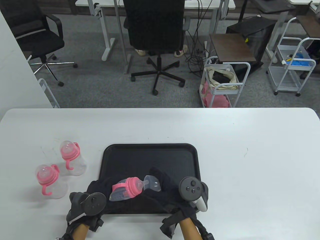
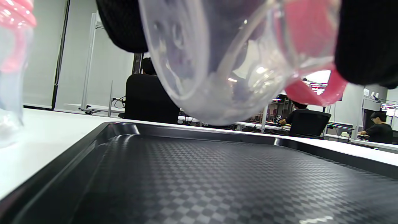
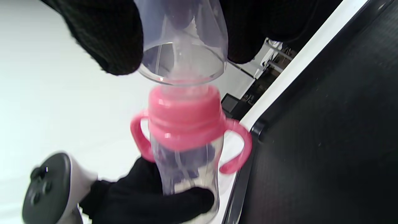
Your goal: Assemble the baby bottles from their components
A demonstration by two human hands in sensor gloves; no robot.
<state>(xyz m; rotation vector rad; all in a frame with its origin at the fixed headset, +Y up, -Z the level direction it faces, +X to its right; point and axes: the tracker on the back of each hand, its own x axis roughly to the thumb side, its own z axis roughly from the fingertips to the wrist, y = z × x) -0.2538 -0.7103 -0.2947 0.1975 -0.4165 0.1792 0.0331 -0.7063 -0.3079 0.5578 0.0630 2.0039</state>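
While it is held tilted above the near edge of the black tray (image 1: pixel 150 155), the bottle (image 1: pixel 122 192) is seen as a clear plastic body with a pink screw collar (image 1: pixel 132 187), two curved pink handles and a pale teat at its right end. Its body is gripped by the curled fingers of the left hand (image 1: pixel 100 190). A clear domed cap (image 1: pixel 153 183) is pinched by the fingers of the right hand (image 1: pixel 172 190), its open mouth turned toward the teat; in the right wrist view the cap rim appears to sit just at the top of the collar, though whether it touches cannot be told.

Two more bottles (image 1: pixel 57 170) with pink collars, handles and clear caps are stood upright on the white table (image 1: pixel 250 162), toward its left edge, just beside each other and left of the tray. The tray is patterned with a fine checker texture in the left wrist view.
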